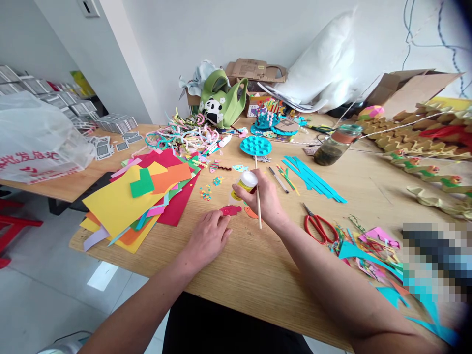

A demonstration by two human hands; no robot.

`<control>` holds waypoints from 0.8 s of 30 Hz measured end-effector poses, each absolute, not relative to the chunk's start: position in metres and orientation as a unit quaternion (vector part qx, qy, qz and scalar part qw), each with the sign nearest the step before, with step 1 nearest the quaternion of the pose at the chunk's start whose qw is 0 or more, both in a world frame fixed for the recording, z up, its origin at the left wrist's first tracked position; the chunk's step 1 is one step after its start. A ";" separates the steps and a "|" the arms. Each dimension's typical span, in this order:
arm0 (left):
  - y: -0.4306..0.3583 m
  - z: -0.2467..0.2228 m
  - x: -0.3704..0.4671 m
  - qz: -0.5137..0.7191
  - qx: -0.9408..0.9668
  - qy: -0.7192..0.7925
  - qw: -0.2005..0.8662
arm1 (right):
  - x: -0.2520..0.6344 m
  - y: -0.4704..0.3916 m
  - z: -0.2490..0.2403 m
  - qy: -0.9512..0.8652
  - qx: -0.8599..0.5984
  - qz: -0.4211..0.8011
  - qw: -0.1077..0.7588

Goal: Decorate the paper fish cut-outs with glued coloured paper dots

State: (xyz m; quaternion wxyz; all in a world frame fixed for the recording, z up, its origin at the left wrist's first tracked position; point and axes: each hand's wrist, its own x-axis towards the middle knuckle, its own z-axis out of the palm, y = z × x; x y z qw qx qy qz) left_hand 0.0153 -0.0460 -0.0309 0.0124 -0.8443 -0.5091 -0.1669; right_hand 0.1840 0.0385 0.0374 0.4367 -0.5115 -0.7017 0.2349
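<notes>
My left hand rests on the wooden table, its fingertips at a small dark pink paper cutout; the fingers are mostly together. In my right hand is a small bottle with a white lid and a yellow label, held tilted. A thin wooden stick passes by the same hand, its upper end reaching a round blue scalloped piece. Just beneath the bottle lies an orange fish-shaped cutout. Whether the bottle is capped at its lower end is hidden.
Coloured paper sheets are piled left. Red-handled scissors and blue scraps lie right. Blue strips, a pen and a glass jar sit beyond my right hand. A green panda bag stands behind.
</notes>
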 end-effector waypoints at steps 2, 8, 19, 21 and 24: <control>-0.046 -0.030 0.015 -0.167 -0.844 -0.509 0.013 | 0.185 0.039 0.037 -0.706 -0.516 0.224 0.431; -0.046 -0.032 0.015 -0.161 -0.843 -0.513 0.010 | 0.189 0.038 0.041 -0.721 -0.511 0.216 0.415; -0.047 -0.029 0.017 -0.170 -0.836 -0.521 -0.009 | 0.194 0.042 0.043 -0.722 -0.503 0.219 0.422; -0.047 -0.029 0.017 -0.165 -0.839 -0.518 -0.006 | 0.195 0.043 0.045 -0.715 -0.508 0.220 0.427; -0.046 -0.029 0.017 -0.162 -0.841 -0.515 -0.007 | 0.196 0.043 0.047 -0.707 -0.516 0.218 0.431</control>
